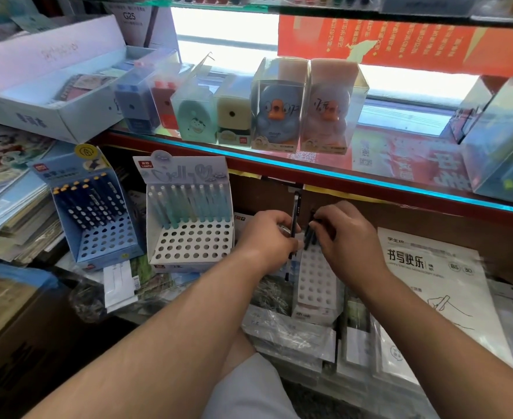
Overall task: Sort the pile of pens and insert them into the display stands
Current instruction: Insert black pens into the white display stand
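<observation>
I see a blue card stand (95, 219) holding dark pens, then a white stand (188, 234) with pale green ones. My left hand (267, 237) keeps a tight grip on one thin black pen (295, 213), held upright. My right hand (349, 240) pinches a dark bunch (309, 234) at the back of the small holey stand (315, 273). I think I'm filling it. Next, a tip must find a free round hole.

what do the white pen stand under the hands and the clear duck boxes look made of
The white pen stand looks like matte cardboard: flat folded faces, punched round holes. The clear duck boxes look like thin glossy plastic: see-through, creased edges, glare.
</observation>
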The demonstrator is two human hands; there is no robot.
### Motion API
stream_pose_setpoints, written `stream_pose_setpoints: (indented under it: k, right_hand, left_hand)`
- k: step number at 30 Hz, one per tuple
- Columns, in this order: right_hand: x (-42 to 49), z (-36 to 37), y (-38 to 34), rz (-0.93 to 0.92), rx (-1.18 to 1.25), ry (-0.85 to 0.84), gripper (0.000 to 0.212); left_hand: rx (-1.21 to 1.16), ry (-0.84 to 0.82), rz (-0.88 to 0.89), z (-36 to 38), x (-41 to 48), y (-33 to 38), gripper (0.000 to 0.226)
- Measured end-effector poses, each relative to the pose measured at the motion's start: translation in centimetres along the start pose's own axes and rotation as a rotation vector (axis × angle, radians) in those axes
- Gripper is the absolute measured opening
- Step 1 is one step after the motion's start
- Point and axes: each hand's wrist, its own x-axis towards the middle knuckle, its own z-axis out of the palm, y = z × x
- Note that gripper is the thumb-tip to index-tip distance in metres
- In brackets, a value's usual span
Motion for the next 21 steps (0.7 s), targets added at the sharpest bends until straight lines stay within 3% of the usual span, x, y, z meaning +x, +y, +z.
stream_pose_setpoints:
  k: [6, 11, 15, 21]
  right_hand:
    - [-0.6, 0.1, 0.1, 0.019, -0.009, -0.049, 0.020]
    - [0.0, -1.9, -1.1, 0.336, 0.517, 0.058, 0.014]
    - [0.2, -2.7, -1.8, 0.337, 0.610, -0.028, 0.011]
    - [0.8, -4.1, -1.3, 0.355, 0.652, 0.229, 0.016]
  left_hand:
    - [0.016, -0.010, 0.016, 0.1, -0.2, 0.0, 0.016]
    - [0.073, -0.074, 0.071, 0.3, -0.5, 0.2, 0.017]
    - [0.125, -0.161, 0.144, 0.8, -1.1, 0.7, 0.022]
    - [0.231, -0.063, 0.108, 0.9, -1.1, 0.5, 0.030]
